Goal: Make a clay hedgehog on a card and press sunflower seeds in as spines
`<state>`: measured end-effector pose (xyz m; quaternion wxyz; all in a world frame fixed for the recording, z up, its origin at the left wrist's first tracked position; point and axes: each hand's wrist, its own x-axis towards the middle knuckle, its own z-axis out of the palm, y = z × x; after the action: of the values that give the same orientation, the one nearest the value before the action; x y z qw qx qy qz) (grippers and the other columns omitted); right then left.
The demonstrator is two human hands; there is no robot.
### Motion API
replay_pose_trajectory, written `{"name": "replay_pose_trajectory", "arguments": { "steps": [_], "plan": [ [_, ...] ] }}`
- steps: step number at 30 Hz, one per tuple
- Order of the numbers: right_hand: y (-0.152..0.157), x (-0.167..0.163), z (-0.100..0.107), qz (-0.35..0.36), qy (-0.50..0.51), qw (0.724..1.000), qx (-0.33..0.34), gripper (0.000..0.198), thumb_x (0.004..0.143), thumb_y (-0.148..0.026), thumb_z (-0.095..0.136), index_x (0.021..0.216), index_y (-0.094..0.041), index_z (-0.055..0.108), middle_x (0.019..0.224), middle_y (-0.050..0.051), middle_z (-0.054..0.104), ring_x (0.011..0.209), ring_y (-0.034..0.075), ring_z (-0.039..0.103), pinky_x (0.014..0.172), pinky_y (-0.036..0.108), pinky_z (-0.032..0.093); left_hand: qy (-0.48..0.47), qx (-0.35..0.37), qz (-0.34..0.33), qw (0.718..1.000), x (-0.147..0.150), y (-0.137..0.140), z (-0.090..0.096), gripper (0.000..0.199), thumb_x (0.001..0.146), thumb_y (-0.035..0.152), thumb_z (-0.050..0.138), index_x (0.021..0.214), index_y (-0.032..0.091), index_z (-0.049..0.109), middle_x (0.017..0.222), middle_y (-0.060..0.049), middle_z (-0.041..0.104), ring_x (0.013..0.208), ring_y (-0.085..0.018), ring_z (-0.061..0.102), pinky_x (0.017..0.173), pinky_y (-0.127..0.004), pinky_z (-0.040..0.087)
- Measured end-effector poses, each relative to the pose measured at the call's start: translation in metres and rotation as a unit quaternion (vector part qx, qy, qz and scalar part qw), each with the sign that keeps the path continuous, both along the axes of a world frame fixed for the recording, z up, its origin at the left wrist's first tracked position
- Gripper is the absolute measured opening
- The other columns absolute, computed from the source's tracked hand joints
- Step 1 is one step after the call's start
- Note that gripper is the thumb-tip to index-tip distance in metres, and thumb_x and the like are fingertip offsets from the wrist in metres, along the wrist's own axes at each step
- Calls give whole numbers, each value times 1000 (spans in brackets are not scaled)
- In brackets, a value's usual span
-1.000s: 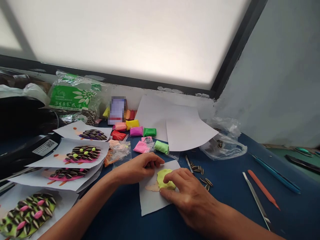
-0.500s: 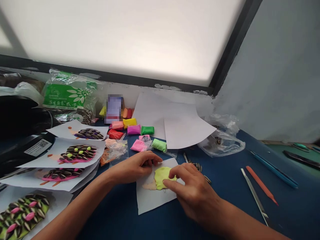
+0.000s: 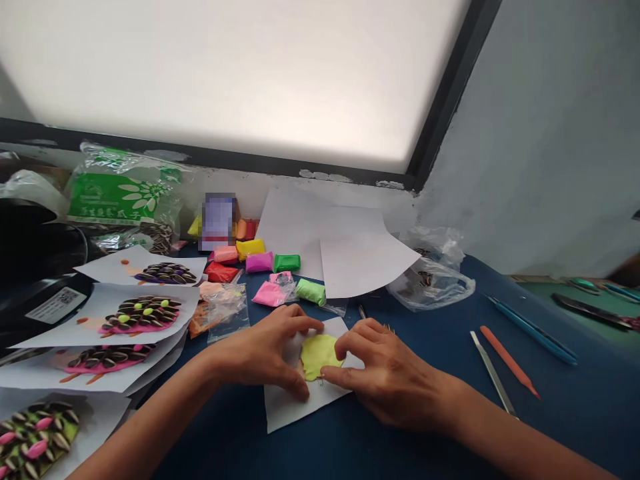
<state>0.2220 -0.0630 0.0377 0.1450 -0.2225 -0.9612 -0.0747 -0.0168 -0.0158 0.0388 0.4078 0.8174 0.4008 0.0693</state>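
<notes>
A flattened patch of yellow-green modelling clay (image 3: 317, 356) lies on a small white sheet of paper (image 3: 285, 412) in front of me. Spread over the sheet's left side is my left hand (image 3: 265, 350), its index finger near the top edge and its thumb low on the paper. That hand covers most of the peach-coloured part left of the clay. My right hand (image 3: 387, 377) curves around the clay's right edge, thumb and index fingertip apart and touching it. Thin drawn lines show just below the clay.
Finished hedgehog pictures with seeds (image 3: 143, 313) overlap at left. Coloured clay packets (image 3: 259, 262), blank white sheets (image 3: 360, 257) and a clear plastic bag (image 3: 440, 283) lie behind. At right are a blue pen-like tool (image 3: 533, 330), an orange tool (image 3: 510, 362) and a metal blade-like tool (image 3: 493, 373).
My left thumb has swung out and down onto the paper, covering the peach part. My right hand stays at the clay's right edge. The whole view has shifted slightly.
</notes>
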Motion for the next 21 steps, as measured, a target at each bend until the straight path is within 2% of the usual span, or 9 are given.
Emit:
{"name": "replay_pose_trajectory", "arguments": {
  "steps": [3,8,12,14,16,18,21],
  "plan": [
    [3,1,1,14,-40,999,21,30,96,-12,43,116,-22,63,95,7,57,81,18,46,81,34,39,-2,6,-5,1000,2,0,-2,85,57,45,81,135,31,51,120,-4,46,113,-28,46,100,-40,40],
    [6,1,1,22,-62,997,29,30,97,-13,41,117,-21,62,93,7,57,78,17,45,80,35,39,6,6,-22,1000,2,1,-1,82,59,50,79,134,33,52,118,-3,45,112,-26,45,100,-38,38],
    [5,0,-1,-7,-9,999,-49,35,90,-7,46,115,-25,64,103,8,56,87,19,47,80,36,39,10,12,-26,1000,2,0,0,76,60,49,78,131,35,55,117,-2,45,111,-26,44,99,-38,39],
    [4,0,-2,-31,48,992,-109,42,85,-1,47,115,-25,65,107,8,55,90,19,49,80,35,40,12,13,-26,1000,2,0,0,75,60,48,78,130,35,55,117,-2,46,111,-26,44,98,-38,39],
    [3,1,-3,-44,90,985,-139,45,82,2,46,114,-23,65,106,8,55,89,18,49,79,33,40,16,13,-27,999,2,0,0,77,60,49,78,132,35,54,118,-2,45,111,-26,44,98,-38,39],
    [4,1,-5,-52,107,983,-139,37,83,-1,50,109,-21,67,103,7,56,88,18,49,78,33,40,17,14,-28,999,2,0,-1,78,60,50,78,133,36,53,118,-2,45,112,-26,43,99,-38,38],
    [5,0,-7,-63,115,982,-137,14,87,-12,58,93,-18,68,97,6,58,85,18,50,79,34,39,15,17,-29,999,2,1,-3,80,60,50,79,134,37,52,118,-2,45,113,-27,43,101,-38,37]
  ]
}}
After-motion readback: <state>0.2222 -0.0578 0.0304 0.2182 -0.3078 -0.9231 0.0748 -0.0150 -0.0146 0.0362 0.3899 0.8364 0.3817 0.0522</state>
